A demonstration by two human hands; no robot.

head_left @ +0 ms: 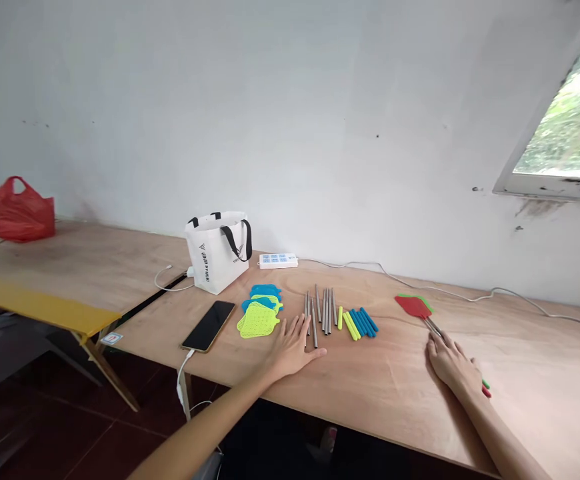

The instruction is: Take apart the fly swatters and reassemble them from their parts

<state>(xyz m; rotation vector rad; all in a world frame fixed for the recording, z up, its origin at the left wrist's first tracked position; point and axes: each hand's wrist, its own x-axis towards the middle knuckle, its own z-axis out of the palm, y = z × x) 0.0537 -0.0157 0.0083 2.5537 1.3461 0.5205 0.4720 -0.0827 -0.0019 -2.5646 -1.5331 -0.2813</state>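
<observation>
My left hand (291,348) lies palm down on the table with its fingers spread, holding nothing. Its fingertips are close to several thin metal tubes (327,313), and the thumb is by the lower end of one tube. Left of it are loose fly swatter heads, yellow-green (257,321) and blue (266,291), in an overlapping pile. Short yellow (351,326) and blue (364,323) handle grips lie right of the tubes. At the right, my right hand (454,365) is closed over the shafts of a red fly swatter (413,306) and a green one (429,303) beneath it.
A phone (209,326) on a charging cable lies at the table's left side. Behind it stand a white bag (220,257) and a power strip (279,261), whose cord runs along the wall. A red plastic bag (20,210) sits on the neighbouring table.
</observation>
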